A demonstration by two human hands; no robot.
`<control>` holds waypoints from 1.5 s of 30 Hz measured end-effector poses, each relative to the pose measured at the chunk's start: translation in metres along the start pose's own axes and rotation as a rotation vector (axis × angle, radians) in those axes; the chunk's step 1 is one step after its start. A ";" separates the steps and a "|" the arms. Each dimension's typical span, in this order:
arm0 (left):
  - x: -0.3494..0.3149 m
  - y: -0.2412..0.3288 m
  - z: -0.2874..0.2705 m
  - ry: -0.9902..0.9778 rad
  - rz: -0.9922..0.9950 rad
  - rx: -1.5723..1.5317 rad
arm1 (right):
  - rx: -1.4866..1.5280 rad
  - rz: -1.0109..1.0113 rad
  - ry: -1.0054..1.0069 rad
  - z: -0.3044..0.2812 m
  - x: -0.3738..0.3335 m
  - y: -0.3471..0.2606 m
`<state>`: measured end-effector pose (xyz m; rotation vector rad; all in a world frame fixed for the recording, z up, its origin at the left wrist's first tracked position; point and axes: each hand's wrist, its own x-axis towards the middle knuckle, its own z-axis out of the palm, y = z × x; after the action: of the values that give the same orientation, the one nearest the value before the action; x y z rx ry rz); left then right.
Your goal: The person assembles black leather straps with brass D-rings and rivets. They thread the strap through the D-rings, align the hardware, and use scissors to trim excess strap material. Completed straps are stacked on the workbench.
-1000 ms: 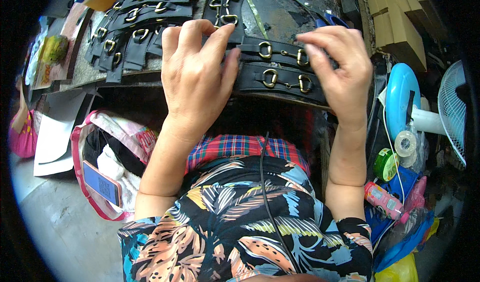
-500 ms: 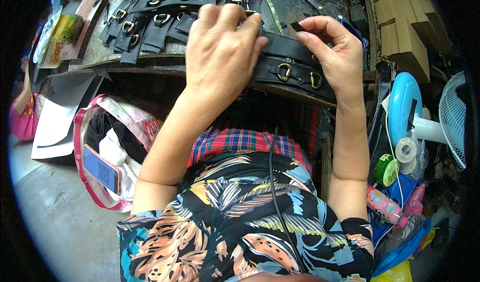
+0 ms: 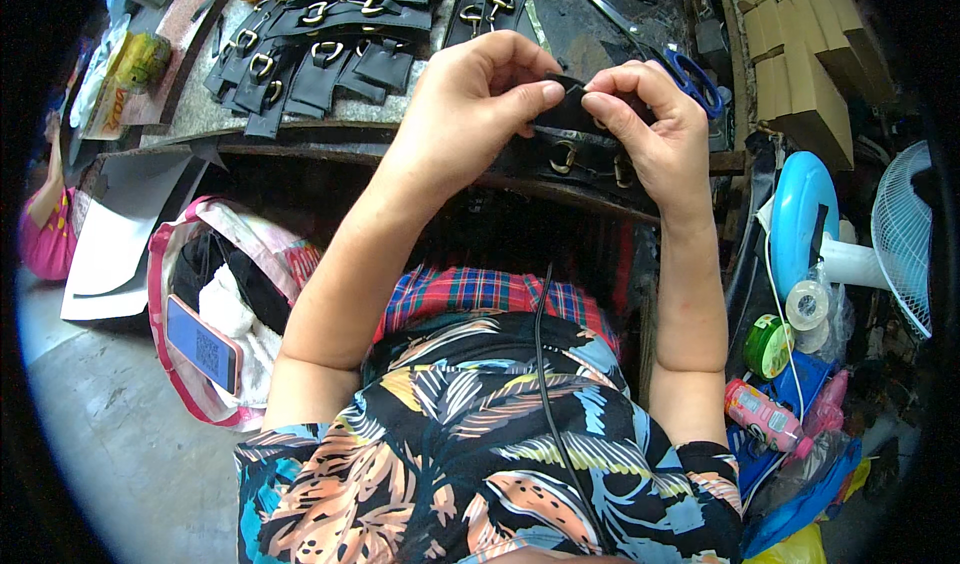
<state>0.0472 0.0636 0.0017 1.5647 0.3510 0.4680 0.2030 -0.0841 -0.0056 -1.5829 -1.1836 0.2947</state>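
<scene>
My left hand [image 3: 465, 109] and my right hand [image 3: 655, 129] meet over the bench edge, thumbs and fingertips pinched together. Between them they grip a small black leather piece [image 3: 568, 112], partly hidden by the fingers. Just beneath lies a black leather strap with brass-coloured D-rings [image 3: 563, 157], its ends covered by my hands. Scissors with blue handles [image 3: 692, 86] rest beyond my right hand, blades pointing away to the left. To the left, a pile of black straps with metal rings [image 3: 330, 24] spreads over the bench.
Cardboard pieces [image 3: 800, 74] stack at the far right. Below them stand a blue round object [image 3: 803, 204] and a fan [image 3: 905, 239]. A pink-trimmed bag [image 3: 165, 314] with a phone [image 3: 203, 344] sits at left. Another person's arm [image 3: 48, 179] shows at the left edge.
My left hand has turned and shifted right, from over the straps to a pinch at the small leather piece. My right hand has moved slightly down and left, uncovering the scissors' handles.
</scene>
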 end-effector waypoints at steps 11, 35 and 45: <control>0.005 -0.012 -0.007 -0.086 -0.128 -0.478 | 0.061 -0.022 -0.041 -0.004 0.001 -0.005; -0.004 0.000 0.007 -0.005 0.063 -0.127 | -0.088 -0.203 -0.086 -0.002 0.009 -0.002; -0.003 0.000 0.006 -0.027 0.041 -0.203 | 0.032 -0.076 -0.125 0.001 0.009 0.003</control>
<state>0.0472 0.0570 0.0010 1.3811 0.2430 0.4989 0.2084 -0.0765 -0.0052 -1.5054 -1.3256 0.3660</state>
